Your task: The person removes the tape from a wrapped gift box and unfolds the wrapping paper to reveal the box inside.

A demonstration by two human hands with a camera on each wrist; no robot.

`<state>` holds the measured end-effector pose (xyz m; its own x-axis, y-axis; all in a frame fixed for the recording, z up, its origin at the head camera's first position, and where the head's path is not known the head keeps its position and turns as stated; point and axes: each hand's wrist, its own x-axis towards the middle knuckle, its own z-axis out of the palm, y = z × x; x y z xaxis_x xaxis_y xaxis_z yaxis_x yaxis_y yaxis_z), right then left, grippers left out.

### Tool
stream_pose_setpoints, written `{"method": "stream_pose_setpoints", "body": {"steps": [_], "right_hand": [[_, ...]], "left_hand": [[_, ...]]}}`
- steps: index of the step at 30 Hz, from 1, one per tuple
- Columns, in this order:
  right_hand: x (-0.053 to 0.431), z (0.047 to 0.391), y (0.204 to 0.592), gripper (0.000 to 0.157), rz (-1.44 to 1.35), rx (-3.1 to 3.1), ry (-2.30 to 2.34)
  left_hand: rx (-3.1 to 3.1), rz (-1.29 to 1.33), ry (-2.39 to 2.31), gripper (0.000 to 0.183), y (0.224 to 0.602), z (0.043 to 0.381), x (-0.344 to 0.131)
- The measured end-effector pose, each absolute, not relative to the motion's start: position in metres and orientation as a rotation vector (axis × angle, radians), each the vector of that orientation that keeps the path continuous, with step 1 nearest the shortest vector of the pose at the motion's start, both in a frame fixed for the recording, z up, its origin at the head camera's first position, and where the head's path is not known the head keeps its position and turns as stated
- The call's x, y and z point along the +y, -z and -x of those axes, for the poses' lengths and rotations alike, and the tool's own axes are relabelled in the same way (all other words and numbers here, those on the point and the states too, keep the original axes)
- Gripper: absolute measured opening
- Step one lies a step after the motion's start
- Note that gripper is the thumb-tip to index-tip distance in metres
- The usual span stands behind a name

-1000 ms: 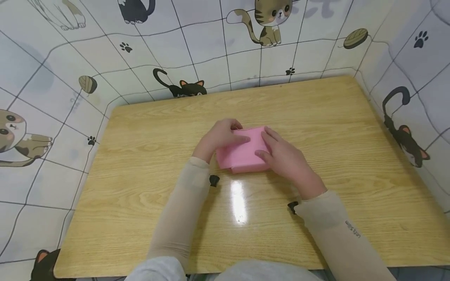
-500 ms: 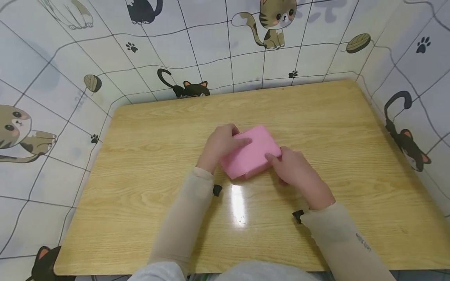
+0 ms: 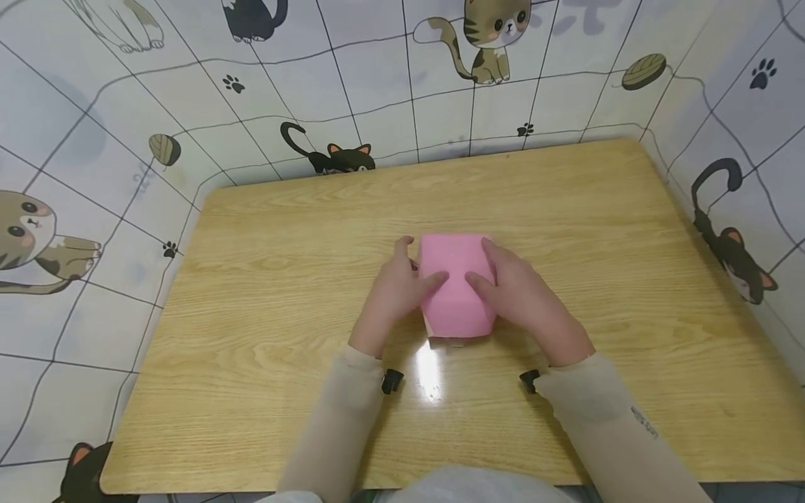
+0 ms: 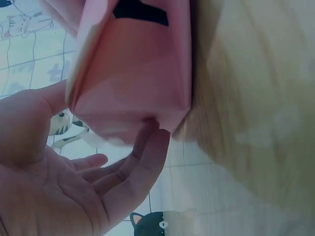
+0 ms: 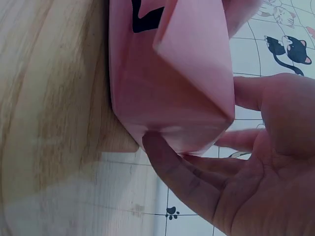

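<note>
Centrally, a pink box (image 3: 457, 293) sits gripped between two hands.
The left hand (image 3: 393, 290) holds the pink box's left side and the right hand (image 3: 527, 295) its right, both thumbs lying on its top, tips apart. Beneath the pink box is the wood-grain tabletop (image 3: 283, 279); beyond it stands a cat-patterned wall (image 3: 377, 77).

Left forearm: beige sleeve (image 3: 330, 423), plain, ending at the wrist. Right forearm: matching sleeve (image 3: 606, 412), marked with one short line of dark lettering (image 3: 644, 422), too blurred to read. Small black fittings project from the inner side of both cuffs, one at the left (image 3: 392, 381), one at the right (image 3: 530, 381). Left hand (image 3: 395, 290) and right hand (image 3: 520, 288): bare. Torso: light grey garment (image 3: 478, 485), partly visible at the tabletop's (image 3: 220, 419) near edge.
</note>
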<state>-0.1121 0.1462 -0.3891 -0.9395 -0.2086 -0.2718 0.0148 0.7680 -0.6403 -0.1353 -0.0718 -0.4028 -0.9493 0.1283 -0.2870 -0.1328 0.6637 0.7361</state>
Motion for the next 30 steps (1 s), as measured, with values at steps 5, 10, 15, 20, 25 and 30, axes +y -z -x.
{"method": "stream_pose_setpoints", "body": {"steps": [5, 10, 15, 20, 25, 30], "right_hand": [[0.146, 0.112, 0.387, 0.071, 0.262, 2.712, 0.857], [0.143, 0.113, 0.385, 0.067, 0.336, 2.734, 0.819], [0.139, 0.114, 0.383, 0.067, 0.38, 2.752, 0.746], [0.137, 0.112, 0.378, 0.068, 0.397, 2.736, 0.62], [0.135, 0.111, 0.377, 0.067, 0.389, 2.728, 0.559], [0.135, 0.111, 0.379, 0.067, 0.394, 2.744, 0.536]], "left_hand": [[2.636, -0.096, -1.098, 0.086, 0.401, 0.124, -0.068], [2.662, -0.136, -1.048, 0.08, 0.399, 0.12, -0.067], [2.672, -0.142, -1.04, 0.08, 0.398, 0.119, -0.066], [2.644, -0.134, -1.021, 0.08, 0.398, 0.12, -0.065], [2.695, -0.195, -0.889, 0.077, 0.397, 0.121, -0.064], [2.851, -0.459, -0.557, 0.065, 0.388, 0.135, -0.064]]}}
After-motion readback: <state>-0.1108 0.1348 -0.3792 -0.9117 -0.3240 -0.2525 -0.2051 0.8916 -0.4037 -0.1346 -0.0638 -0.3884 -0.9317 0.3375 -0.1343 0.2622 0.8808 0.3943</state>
